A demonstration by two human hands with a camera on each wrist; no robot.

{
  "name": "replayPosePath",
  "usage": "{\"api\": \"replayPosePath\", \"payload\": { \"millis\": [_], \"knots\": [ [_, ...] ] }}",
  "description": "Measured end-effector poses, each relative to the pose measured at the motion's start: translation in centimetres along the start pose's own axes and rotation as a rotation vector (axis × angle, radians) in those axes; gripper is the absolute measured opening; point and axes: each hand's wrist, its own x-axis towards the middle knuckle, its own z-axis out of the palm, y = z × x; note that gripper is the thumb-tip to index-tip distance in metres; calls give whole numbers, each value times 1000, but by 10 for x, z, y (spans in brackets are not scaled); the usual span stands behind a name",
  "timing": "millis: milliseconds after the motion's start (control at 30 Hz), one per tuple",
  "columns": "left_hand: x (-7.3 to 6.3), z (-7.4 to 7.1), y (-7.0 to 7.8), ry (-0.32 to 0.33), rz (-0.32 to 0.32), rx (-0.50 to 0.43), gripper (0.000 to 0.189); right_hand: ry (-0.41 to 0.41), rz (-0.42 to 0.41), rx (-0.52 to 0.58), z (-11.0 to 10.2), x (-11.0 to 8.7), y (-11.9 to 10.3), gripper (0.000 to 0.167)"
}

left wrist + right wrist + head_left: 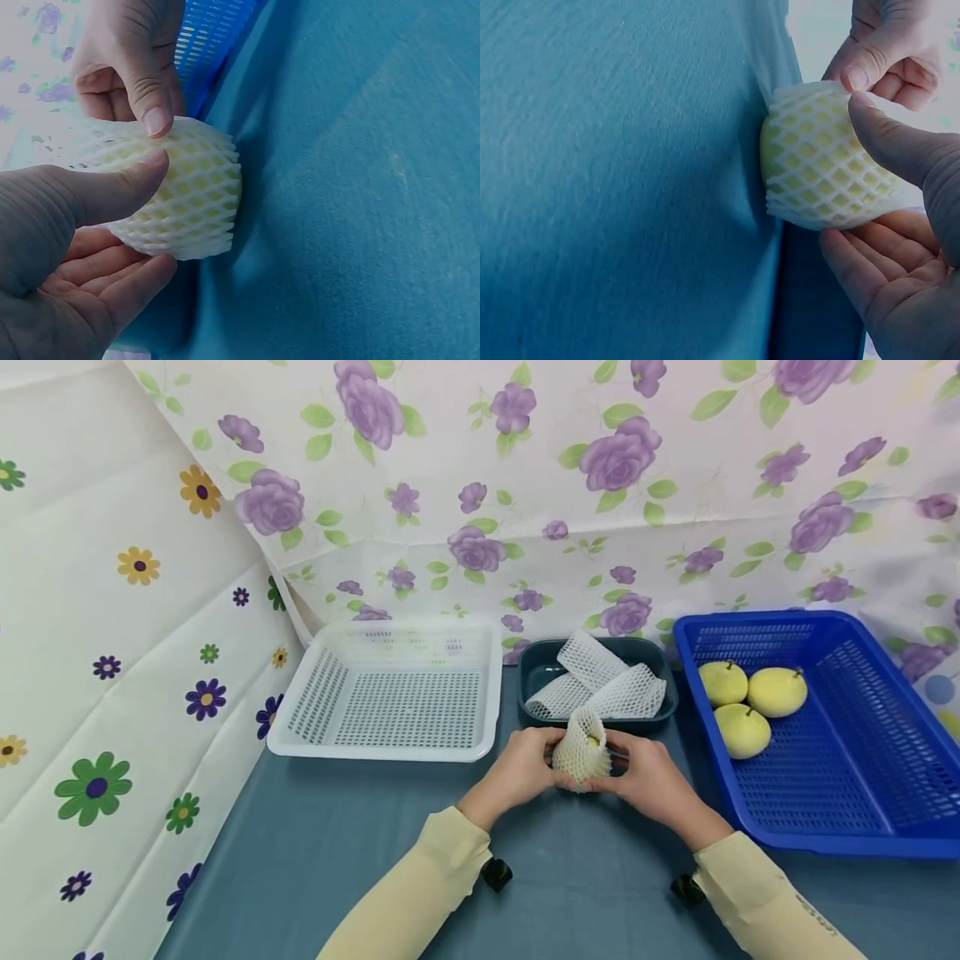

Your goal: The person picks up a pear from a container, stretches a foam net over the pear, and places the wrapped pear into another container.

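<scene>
A pale yellow-green pear (766, 154) sits inside a white foam net sleeve (579, 758), in front of the dark green tray. The net surrounds the fruit's sides, its loose end standing up above it; the pear's bottom shows past the net's edge in the right wrist view. My left hand (523, 770) holds the sleeved pear from the left, thumb on the near side and fingers behind. From the right, my right hand (654, 777) holds it the same way. Both thumbs press on the net close together, as the left wrist view shows.
Behind the hands, the dark green tray (670, 708) holds several white foam nets (626, 692). A white perforated basket (487, 727) stands at left. In the blue basket (832, 839) at right lie pears (742, 731). A floral cloth (480, 585) hangs behind.
</scene>
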Motion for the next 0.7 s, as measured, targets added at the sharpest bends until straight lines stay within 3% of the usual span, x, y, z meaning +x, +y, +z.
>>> {"api": "replayPosePath", "payload": {
  "millis": [333, 700],
  "knots": [
    [-1, 0, 1, -14, -54, -59, 71, -7, 35, 15, 5, 2, 1, 82],
    [0, 5, -6, 18, -33, -44, 69, -26, 75, 23, 9, 2, 3, 85]
  ]
}}
